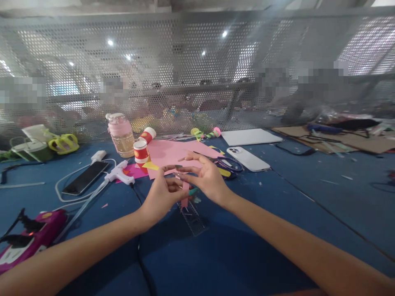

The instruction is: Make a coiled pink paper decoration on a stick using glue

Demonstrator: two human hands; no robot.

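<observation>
A narrow pink paper strip (185, 194) hangs down between my two hands above the blue table. My left hand (163, 191) is closed, its fingers curled and pinching around the strip. From the other side, my right hand (210, 179) pinches at the strip's upper end, thumb and fingertips close to those of the left; the exact contact is small and partly hidden. Below the fingers lies a clear plastic piece with ladder-like markings, like a ruler (195, 224). Something teal (194, 191) shows just behind the strip, mostly covered.
Behind my hands lie pink paper sheets (173, 150), blue-handled scissors (231, 164) and a white phone (248, 159). To the left are a white glue gun (121, 173), a black phone (84, 177), paper cups (141, 151), a bottle (121, 135) and a magenta power strip (40, 234). Cables cross the table.
</observation>
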